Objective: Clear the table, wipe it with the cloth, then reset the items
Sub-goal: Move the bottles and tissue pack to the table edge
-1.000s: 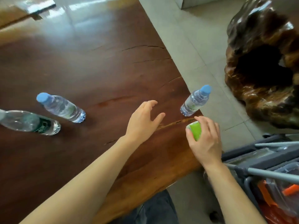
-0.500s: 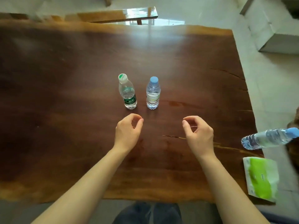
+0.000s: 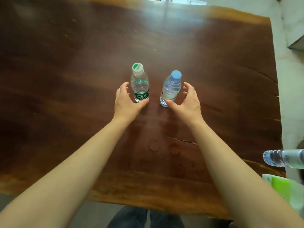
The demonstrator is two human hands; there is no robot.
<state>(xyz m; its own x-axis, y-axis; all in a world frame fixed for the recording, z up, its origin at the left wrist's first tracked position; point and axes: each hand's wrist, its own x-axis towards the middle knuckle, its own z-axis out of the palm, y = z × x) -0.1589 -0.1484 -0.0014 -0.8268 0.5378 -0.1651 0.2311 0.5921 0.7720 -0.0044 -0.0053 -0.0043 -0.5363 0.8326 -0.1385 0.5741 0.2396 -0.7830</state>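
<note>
Two bottles stand upright side by side near the middle of the dark wooden counter [image 3: 65, 79]. The green-label bottle [image 3: 140, 84] has a white and green cap; the blue-cap bottle [image 3: 171, 88] stands at its 3 o'clock, a small gap between them. The left hand [image 3: 127, 102] reaches in from 7 o'clock, its grip wide, thumb tip at the green-label bottle's base and fingers curled at its 9 o'clock side. The right hand [image 3: 187, 102] mirrors it, grip wide around the blue-cap bottle, thumb at the base and fingers at 3 o'clock. Neither has closed on its bottle. A third bottle [image 3: 283, 159] shows at the counter's 4 o'clock corner, with a green and white pack [image 3: 283, 188] just nearer me.
</note>
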